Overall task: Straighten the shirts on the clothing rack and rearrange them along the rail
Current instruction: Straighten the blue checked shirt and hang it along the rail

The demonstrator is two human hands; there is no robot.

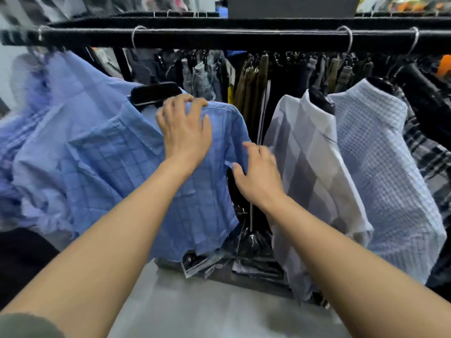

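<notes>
The light is even and fairly bright, coming from above; a thin line of glare runs along the black rail [219, 38]. Shadows are soft, with a weak grey one on the floor [195, 311]. The blue shirts [31, 111] at the far left are smeared by blur. The wide lens bends the rail toward the edges.

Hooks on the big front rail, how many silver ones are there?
4 hooks: one blurred at the far left, one above the blue checked shirt, two toward the right. More may be hidden past the picture's edges.
</notes>
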